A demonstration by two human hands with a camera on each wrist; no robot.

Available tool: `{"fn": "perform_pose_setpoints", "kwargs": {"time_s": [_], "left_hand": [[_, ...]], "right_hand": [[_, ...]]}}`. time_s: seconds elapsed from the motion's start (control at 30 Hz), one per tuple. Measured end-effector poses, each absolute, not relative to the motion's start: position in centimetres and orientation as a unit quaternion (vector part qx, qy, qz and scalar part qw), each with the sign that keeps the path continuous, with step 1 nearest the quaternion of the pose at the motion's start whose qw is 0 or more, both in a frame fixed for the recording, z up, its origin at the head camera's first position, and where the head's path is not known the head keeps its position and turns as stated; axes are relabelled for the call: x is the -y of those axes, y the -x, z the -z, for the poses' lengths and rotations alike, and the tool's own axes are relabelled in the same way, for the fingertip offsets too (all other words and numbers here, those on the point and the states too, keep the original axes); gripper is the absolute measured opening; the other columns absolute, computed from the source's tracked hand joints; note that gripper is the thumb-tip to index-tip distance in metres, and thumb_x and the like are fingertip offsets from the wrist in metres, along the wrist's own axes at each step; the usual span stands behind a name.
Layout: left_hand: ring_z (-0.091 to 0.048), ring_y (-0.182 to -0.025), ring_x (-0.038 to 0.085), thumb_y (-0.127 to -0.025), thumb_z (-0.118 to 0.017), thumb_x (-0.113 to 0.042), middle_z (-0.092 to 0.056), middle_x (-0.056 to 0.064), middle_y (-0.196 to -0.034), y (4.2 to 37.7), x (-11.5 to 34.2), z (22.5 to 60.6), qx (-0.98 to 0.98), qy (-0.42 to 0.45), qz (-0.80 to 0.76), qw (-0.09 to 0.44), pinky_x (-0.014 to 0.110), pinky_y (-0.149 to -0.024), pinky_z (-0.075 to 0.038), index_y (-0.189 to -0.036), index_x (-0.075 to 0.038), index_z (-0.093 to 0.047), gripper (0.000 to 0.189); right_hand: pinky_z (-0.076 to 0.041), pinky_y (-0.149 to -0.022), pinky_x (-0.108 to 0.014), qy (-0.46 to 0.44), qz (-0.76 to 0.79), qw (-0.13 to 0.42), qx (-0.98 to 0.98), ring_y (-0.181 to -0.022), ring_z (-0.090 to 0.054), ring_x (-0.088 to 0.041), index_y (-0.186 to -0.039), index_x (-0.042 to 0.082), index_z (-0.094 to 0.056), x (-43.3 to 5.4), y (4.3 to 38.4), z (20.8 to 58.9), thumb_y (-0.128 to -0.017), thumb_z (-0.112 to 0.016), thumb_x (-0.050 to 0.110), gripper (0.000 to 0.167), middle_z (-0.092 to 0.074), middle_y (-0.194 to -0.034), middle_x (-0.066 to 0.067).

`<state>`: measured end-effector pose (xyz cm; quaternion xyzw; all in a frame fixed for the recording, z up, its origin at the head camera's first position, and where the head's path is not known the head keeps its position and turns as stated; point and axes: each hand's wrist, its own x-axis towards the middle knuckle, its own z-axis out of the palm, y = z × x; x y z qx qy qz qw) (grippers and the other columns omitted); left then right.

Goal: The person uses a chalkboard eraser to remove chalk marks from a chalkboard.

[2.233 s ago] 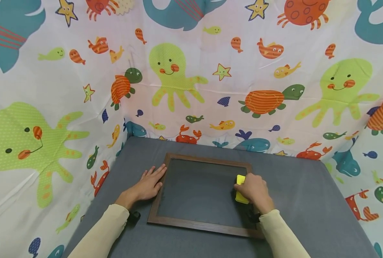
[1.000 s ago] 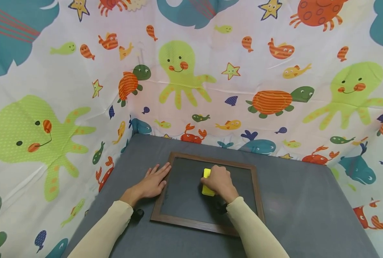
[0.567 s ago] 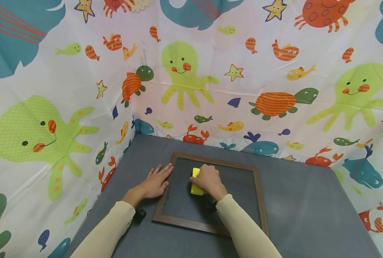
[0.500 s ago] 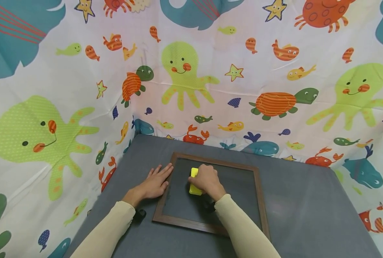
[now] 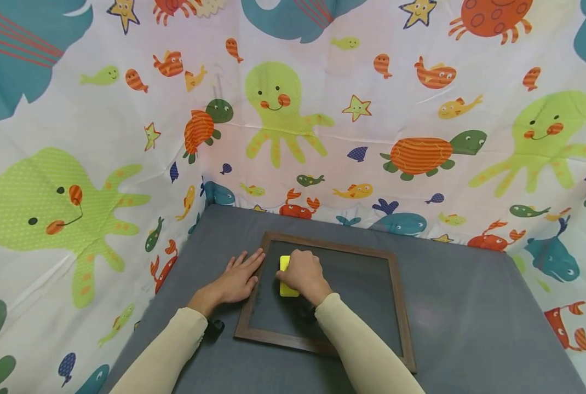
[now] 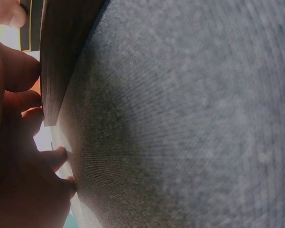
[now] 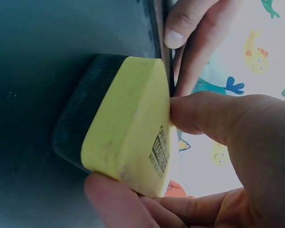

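A blackboard (image 5: pixel 347 295) in a brown wooden frame lies flat on the grey table. My right hand (image 5: pixel 304 273) grips a yellow board eraser (image 5: pixel 285 287), thumb on one side and fingers on the other. In the right wrist view the eraser (image 7: pixel 128 123) shows a dark felt underside against the board and printed lettering on its yellow body. My left hand (image 5: pixel 231 279) rests with spread, straight fingers on the left edge of the frame. The left wrist view shows its fingertips at the wooden frame (image 6: pixel 61 57) and the cloth.
Grey cloth covers the table (image 5: pixel 460 317). A white curtain (image 5: pixel 322 82) printed with sea animals hangs behind and along both sides. A small dark object (image 5: pixel 215 329), part of the wrist gear, sits under my left wrist.
My right hand has slid the eraser leftward across the board, from near its right side to near its left side. The left hand stays on the frame.
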<state>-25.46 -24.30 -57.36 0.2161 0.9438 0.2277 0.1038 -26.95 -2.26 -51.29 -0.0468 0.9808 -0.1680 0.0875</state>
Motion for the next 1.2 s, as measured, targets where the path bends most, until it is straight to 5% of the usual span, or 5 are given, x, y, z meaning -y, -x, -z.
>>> {"fn": "perform_pose_setpoints", "kwargs": {"time_s": [1.2], "left_hand": [[-0.014, -0.168, 0.051, -0.114, -0.05, -0.021, -0.016, 0.008, -0.185, 25.92, 24.35, 57.37, -0.945, -0.213, -0.223, 0.111, 0.076, -0.131, -0.009, -0.176, -0.01, -0.024, 0.068]], "right_hand": [[-0.066, -0.076, -0.043, 0.041, 0.155, 0.104, -0.982, -0.074, -0.067, -0.025, -0.113, 0.002, -0.074, 2.19, 27.25, 50.88, -0.088, -0.09, 0.05, 0.056, -0.068, -0.088, -0.01]]}}
